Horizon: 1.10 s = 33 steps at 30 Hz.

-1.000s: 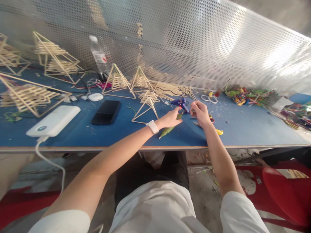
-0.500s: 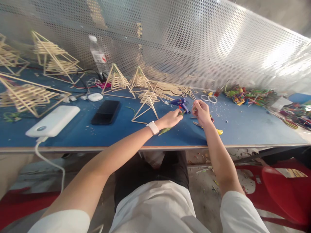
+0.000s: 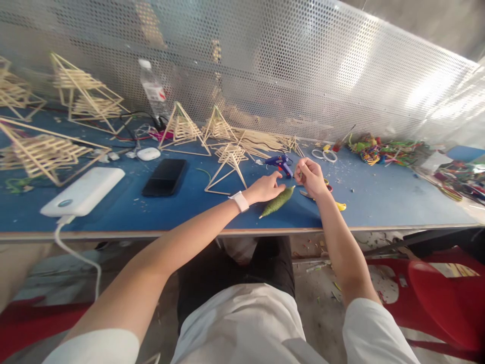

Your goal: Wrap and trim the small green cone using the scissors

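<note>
A green spindle-shaped piece [image 3: 278,201], which looks wound with thread on a thin stick, lies slanted with pale tips showing at both ends. My left hand [image 3: 266,188] is at its upper edge, thumb against it and index finger stretched past it; the other fingertips are hidden. Just right of the spindle's upper tip, my right hand [image 3: 309,177] is closed in a pinch, with a hint of something small and greenish between the fingers. Behind the hands lies a blue glue gun [image 3: 279,162]. Scissors [image 3: 306,194] with yellow on the handle are partly covered by my right forearm.
Stick pyramids [image 3: 229,159] stand left and behind. A black phone [image 3: 165,177], a white power bank [image 3: 84,191] with a cable, and a bottle [image 3: 154,91] are at left. White rings [image 3: 329,154] and a colourful thread tangle [image 3: 369,149] lie right. A perforated metal panel [image 3: 288,76] bounds the back.
The green spindle has come out from beneath my left hand, shifting right and toward me, and now shows along its whole length. My right hand has moved slightly left.
</note>
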Tool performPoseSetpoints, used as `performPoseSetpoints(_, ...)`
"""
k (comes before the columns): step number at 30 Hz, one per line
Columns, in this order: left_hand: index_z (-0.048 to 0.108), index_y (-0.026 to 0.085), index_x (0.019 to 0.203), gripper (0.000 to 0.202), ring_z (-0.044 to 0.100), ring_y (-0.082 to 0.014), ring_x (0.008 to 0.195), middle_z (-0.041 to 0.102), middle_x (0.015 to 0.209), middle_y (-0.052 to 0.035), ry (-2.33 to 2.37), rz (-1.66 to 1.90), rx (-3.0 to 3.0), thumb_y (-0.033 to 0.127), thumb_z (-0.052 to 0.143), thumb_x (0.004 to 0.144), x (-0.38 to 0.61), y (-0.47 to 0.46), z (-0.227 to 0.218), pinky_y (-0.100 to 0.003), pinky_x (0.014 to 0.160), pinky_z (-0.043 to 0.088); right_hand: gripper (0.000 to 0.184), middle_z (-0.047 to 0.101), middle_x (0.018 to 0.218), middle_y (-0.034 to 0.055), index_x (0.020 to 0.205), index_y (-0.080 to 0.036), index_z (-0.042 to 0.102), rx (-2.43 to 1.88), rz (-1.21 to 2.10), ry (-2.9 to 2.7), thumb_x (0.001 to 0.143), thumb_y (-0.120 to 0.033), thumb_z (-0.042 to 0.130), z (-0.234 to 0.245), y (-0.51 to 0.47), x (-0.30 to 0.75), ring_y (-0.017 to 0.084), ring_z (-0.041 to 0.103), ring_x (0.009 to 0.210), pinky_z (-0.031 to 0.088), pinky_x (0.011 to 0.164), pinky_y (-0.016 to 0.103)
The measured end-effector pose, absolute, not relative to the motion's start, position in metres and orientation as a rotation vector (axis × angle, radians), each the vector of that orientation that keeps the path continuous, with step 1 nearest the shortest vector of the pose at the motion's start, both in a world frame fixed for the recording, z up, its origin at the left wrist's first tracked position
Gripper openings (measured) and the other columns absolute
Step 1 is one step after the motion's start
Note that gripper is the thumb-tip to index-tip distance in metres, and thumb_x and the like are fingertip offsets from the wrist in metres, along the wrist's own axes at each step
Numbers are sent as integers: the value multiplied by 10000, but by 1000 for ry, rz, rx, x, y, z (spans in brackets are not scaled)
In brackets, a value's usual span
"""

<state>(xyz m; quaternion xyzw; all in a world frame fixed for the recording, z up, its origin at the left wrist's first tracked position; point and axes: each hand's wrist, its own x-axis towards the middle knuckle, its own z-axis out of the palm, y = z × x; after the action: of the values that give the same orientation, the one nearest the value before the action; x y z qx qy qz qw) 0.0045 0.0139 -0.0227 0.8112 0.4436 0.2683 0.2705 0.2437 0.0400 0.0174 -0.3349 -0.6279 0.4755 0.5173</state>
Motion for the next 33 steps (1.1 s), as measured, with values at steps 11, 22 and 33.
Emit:
performPoseSetpoints(11,630,202,1360,612,785,-322,1005,804,1132,-112,1027,861,2201,624,862,983,29,-19,-16,-466,919,609,617,547,797,-66,1011,-311,571,-794,1022,-1409,973,-877,815,3,44,224,112,531,529,337,400,283)
performPoseSetpoints(22,704,228,1496,653,723,-404,1378,714,1499,-175,835,800,2342,373,925,899,42,-38,-15,-585,1245,597,654,597,846,-40,995,-312,538,-823,1042,-1366,945,-904,810,6,45,224,124,551,561,340,437,298)
performPoseSetpoints(33,744,220,755,342,805,-347,1271,878,1246,-76,822,697,2452,436,814,1011,34,-31,-8,-566,1272,510,614,610,909,-37,1024,-328,510,-779,1046,-1300,942,-850,822,15,46,237,133,522,582,319,446,329)
